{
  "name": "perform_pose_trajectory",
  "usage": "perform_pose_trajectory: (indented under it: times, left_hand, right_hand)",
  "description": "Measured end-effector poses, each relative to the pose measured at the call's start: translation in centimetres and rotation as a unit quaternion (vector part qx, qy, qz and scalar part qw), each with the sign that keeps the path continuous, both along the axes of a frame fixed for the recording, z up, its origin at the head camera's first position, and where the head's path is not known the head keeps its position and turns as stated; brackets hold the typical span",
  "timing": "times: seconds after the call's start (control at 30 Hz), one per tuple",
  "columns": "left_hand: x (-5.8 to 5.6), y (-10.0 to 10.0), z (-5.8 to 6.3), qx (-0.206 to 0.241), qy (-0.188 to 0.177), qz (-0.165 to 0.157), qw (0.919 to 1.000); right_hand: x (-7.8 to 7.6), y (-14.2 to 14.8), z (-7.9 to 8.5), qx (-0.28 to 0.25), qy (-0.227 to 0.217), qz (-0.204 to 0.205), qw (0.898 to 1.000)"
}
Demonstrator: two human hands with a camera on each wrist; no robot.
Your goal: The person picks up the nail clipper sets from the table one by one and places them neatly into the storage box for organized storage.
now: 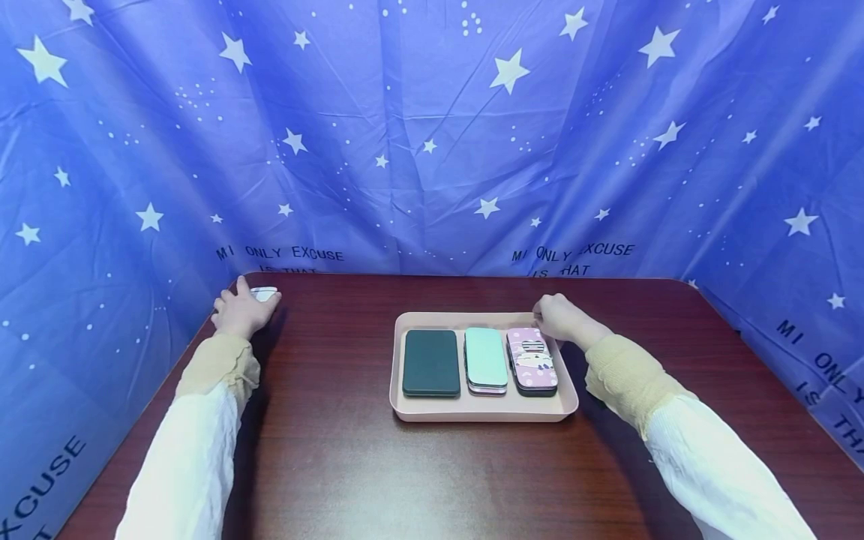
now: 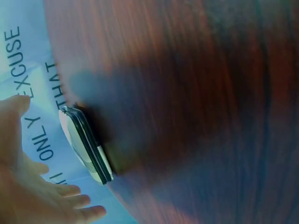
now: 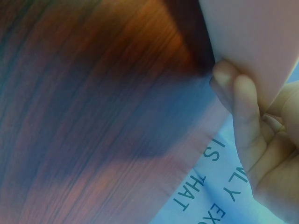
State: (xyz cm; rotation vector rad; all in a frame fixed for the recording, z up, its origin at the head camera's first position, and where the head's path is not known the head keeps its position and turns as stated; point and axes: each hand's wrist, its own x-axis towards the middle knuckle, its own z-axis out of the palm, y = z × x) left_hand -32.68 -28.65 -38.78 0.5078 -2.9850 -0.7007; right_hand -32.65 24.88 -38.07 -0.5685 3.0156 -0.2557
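At the table's far left corner my left hand (image 1: 243, 309), fingers spread, reaches over a small white flat case (image 1: 264, 293). In the left wrist view this case (image 2: 83, 144) shows a black seam along its edge, and the fingers (image 2: 70, 200) stand beside it with a gap. My right hand (image 1: 559, 316) pinches the far right corner of a shallow pink tray (image 1: 459, 415), fingers outside the wall. Inside the tray lie a dark green case (image 1: 432, 364), a mint case (image 1: 486, 357) stacked on another, and a pink patterned case (image 1: 532, 360) on a dark one.
The dark red wooden table (image 1: 324, 450) carries the tray right of centre. A blue curtain (image 1: 405, 150) with white stars hangs close behind the table and along its sides.
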Motion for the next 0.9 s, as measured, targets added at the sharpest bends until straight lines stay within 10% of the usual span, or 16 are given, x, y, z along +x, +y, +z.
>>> perform_pose_trajectory:
  times: [0.37, 0.9]
  left_hand:
    - [0.05, 0.10, 0.17, 0.000, -0.073, 0.051, 0.9960]
    - [-0.02, -0.15, 0.01, -0.043, -0.084, 0.047, 0.9944]
  right_hand:
    - [-0.11, 0.24, -0.12, -0.002, 0.004, 0.012, 1.000]
    - [-0.12, 0.06, -0.28, -0.016, -0.018, -0.012, 1.000]
